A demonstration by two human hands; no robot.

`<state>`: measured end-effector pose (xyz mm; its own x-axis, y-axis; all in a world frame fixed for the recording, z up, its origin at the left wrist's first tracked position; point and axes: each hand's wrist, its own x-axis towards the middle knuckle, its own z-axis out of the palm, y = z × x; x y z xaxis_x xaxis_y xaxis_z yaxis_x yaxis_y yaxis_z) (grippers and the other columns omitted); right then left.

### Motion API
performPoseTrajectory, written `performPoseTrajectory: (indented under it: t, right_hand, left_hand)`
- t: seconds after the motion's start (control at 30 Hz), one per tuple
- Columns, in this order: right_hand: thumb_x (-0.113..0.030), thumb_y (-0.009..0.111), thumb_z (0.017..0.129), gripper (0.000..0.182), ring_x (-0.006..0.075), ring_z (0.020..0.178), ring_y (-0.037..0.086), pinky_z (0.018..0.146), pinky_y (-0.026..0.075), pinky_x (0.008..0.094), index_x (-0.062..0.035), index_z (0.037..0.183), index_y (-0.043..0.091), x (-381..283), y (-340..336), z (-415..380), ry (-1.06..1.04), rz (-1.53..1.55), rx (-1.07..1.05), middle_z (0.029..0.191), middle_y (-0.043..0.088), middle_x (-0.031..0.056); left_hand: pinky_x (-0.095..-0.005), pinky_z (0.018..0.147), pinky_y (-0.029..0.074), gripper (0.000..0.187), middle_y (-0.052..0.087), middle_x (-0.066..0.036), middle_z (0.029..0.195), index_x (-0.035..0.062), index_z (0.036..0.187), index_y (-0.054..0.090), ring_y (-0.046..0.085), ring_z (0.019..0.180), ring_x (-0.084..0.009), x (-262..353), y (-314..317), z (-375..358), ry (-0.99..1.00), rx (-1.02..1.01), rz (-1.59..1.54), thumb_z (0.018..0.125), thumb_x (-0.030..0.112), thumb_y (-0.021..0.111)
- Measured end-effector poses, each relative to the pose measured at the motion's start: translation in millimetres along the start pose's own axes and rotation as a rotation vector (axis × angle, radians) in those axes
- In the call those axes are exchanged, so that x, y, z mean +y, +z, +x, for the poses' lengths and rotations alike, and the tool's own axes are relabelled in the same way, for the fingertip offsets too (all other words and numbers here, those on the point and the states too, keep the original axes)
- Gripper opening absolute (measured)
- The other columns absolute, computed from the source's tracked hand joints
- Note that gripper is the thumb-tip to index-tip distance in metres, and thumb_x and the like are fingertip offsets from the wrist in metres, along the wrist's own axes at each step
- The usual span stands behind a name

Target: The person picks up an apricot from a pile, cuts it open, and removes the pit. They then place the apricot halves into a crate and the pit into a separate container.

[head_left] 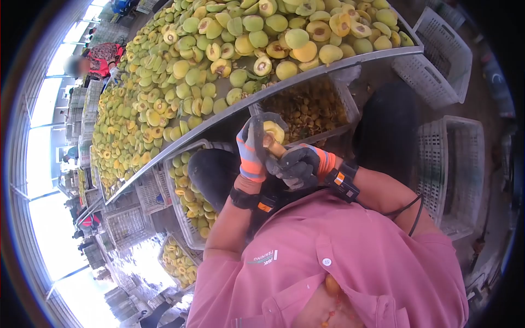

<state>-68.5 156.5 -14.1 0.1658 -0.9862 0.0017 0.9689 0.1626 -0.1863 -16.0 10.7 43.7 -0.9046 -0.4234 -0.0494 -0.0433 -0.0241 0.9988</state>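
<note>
Both hands wear dark-palmed work gloves with orange and grey cuffs, and they meet in front of my lap. My left hand (pixel 251 143) is wrapped round a cut yellow peach half (pixel 274 131), its hollow side partly showing. In my right hand (pixel 299 166) is a short tool with a brown, wooden-looking handle (pixel 273 146), its end up against the peach half. The tool's working tip is hidden by the fruit and fingers. Just beyond the hands, a crate (pixel 350 101) under the table edge holds brown pits and scraps.
A metal-edged table (pixel 229 112) heaped with green-yellow peach halves (pixel 191 71) spans the front. A crate of peach halves (pixel 188 218) stands at my left. White plastic crates (pixel 437 175) stand at my right. Another person (pixel 104 57) is at the table's far left.
</note>
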Motion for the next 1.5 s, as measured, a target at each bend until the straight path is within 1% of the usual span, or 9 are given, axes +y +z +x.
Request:
performPoseTrajectory:
  t: [0.07, 0.2, 0.3, 0.43, 0.7, 0.97, 1.07, 1.3, 1.5]
  right_hand:
    - [-0.016, 0.052, 0.092, 0.02, 0.0048, 0.044, 0.036, 0.04, 0.031, 0.0199, -0.0013, 0.105, 0.057, -3.0, 10.3, -0.6, -0.025, 0.15, -0.006, 0.057, 0.041, -0.0056]
    - [-0.017, 0.049, 0.094, 0.016, 0.0048, 0.043, 0.036, 0.038, 0.029, 0.0207, -0.0047, 0.101, 0.057, -27.1, -23.6, 15.1, -0.327, 0.348, 0.068, 0.057, 0.04, -0.0064]
    - [-0.014, 0.049, 0.096, 0.017, 0.0042, 0.044, 0.033, 0.04, 0.029, 0.0229, -0.0073, 0.111, 0.053, -32.4, -51.5, 17.5, -0.254, 0.484, 0.473, 0.058, 0.035, -0.0087]
    - [-0.017, 0.055, 0.094, 0.01, 0.0052, 0.045, 0.035, 0.038, 0.028, 0.0235, -0.0089, 0.101, 0.055, -17.0, -28.9, 19.9, -0.186, 0.266, 0.402, 0.064, 0.042, -0.0067]
    - [-0.021, 0.058, 0.091, 0.012, 0.0073, 0.047, 0.041, 0.044, 0.035, 0.026, -0.0123, 0.099, 0.057, -32.7, -28.0, 16.5, -0.408, 0.138, 0.675, 0.063, 0.045, -0.0061]
    - [-0.02, 0.061, 0.091, 0.016, 0.0089, 0.05, 0.046, 0.048, 0.043, 0.0263, -0.009, 0.102, 0.058, -53.9, -54.2, 11.9, -0.638, 0.261, 0.581, 0.064, 0.048, -0.0041]
    - [-0.019, 0.06, 0.091, 0.017, 0.0105, 0.055, 0.051, 0.051, 0.045, 0.0258, -0.0064, 0.103, 0.058, -72.3, -42.4, 16.7, -0.605, 0.194, 0.799, 0.069, 0.054, -0.0017]
    - [-0.018, 0.056, 0.092, 0.014, 0.0121, 0.049, 0.047, 0.045, 0.039, 0.0268, -0.0073, 0.084, 0.057, -56.5, -51.4, 17.5, -0.442, 0.268, 0.307, 0.065, 0.051, -0.0004]
    - [-0.027, 0.07, 0.081, 0.023, 0.0194, 0.042, 0.052, 0.035, 0.041, 0.0321, -0.0077, 0.079, 0.058, -42.7, -22.3, 13.8, -0.359, -0.018, 0.776, 0.061, 0.057, 0.0052]
  left_hand:
    - [-0.0307, 0.068, 0.05, 0.028, 0.065, -0.013, 0.088, -0.0041, 0.104, 0.062, 0.063, 0.08, -0.0221, -11.9, -11.1, 6.4, 0.279, -0.009, 0.314, 0.087, 0.017, 0.056]
    - [-0.0303, 0.074, 0.052, 0.027, 0.066, -0.011, 0.1, -0.0076, 0.112, 0.06, 0.064, 0.089, -0.02, -4.5, -70.6, 3.7, 0.073, 0.456, -0.031, 0.092, 0.01, 0.055]
    - [-0.0332, 0.076, 0.049, 0.029, 0.069, -0.013, 0.096, 0.0003, 0.107, 0.065, 0.065, 0.086, -0.0254, 26.2, -138.0, -14.4, 0.044, 0.667, 0.97, 0.093, 0.025, 0.058]
    - [-0.0422, 0.087, 0.045, 0.042, 0.063, -0.017, 0.107, 0.0048, 0.112, 0.063, 0.058, 0.099, -0.0356, 37.1, -178.2, -26.0, 0.03, 0.838, 1.924, 0.085, 0.037, 0.062]
    - [-0.0389, 0.094, 0.044, 0.036, 0.062, -0.015, 0.116, 0.0089, 0.116, 0.062, 0.055, 0.111, -0.0328, 8.3, -97.7, 106.9, 0.213, 0.334, 1.33, 0.084, 0.026, 0.065]
    - [-0.0434, 0.093, 0.044, 0.039, 0.06, -0.017, 0.114, 0.0085, 0.113, 0.062, 0.054, 0.109, -0.0358, -5.9, -82.7, 202.2, 0.364, 0.274, 1.426, 0.081, 0.031, 0.065]
    - [-0.0447, 0.092, 0.045, 0.039, 0.06, -0.018, 0.115, 0.0106, 0.113, 0.063, 0.054, 0.109, -0.0368, -2.5, -67.2, 203.1, 0.474, 0.26, 1.555, 0.08, 0.033, 0.066]
    - [-0.0398, 0.103, 0.039, 0.071, 0.048, -0.02, 0.135, 0.0038, 0.133, 0.047, 0.045, 0.126, -0.0335, -18.8, -33.1, 236.5, 0.393, 0.174, 1.568, 0.079, 0.045, 0.067]
    - [-0.0414, 0.099, 0.043, 0.078, 0.05, -0.024, 0.129, 0.0004, 0.127, 0.048, 0.048, 0.121, -0.0345, 6.1, -3.9, 240.0, 0.239, 0.101, 1.611, 0.071, 0.048, 0.073]
